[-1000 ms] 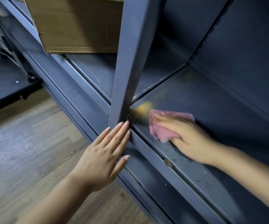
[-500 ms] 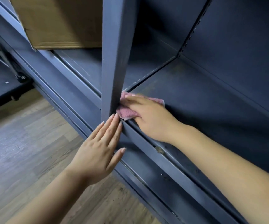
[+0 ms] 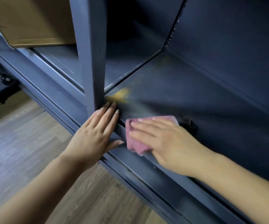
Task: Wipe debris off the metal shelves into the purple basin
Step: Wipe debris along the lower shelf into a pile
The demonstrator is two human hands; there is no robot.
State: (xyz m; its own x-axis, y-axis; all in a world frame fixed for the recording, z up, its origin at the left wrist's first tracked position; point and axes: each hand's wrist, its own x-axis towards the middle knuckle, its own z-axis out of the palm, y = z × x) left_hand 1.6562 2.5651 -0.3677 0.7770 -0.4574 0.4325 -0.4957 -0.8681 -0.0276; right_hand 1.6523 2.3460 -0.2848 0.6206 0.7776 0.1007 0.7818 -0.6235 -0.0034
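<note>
**Shelf wipe beside the upright post**

Here we take the upright post [image 3: 90, 62] of the grey metal shelf [image 3: 187, 94] as our reference. Our left hand [image 3: 96, 135] lies flat at the foot of the post, fingers straight and together, fingertips touching the post's base, thumb spread along the shelf's front rail [image 3: 146, 172]; it holds nothing. Our right hand [image 3: 164, 141] sits just to the right of the post, fingers extended and pressed flat on the pink cloth [image 3: 133, 143], which lies on the shelf surface at the front edge. A yellow smear [image 3: 120, 96] marks the shelf directly beside the post, behind the left fingertips. A dark clump of debris [image 3: 187, 123] lies just beyond the cloth, further from the post. A cardboard box [image 3: 28, 21] rests on the shelf section left of the post. Wood floor [image 3: 25, 151] shows below the rail.
</note>
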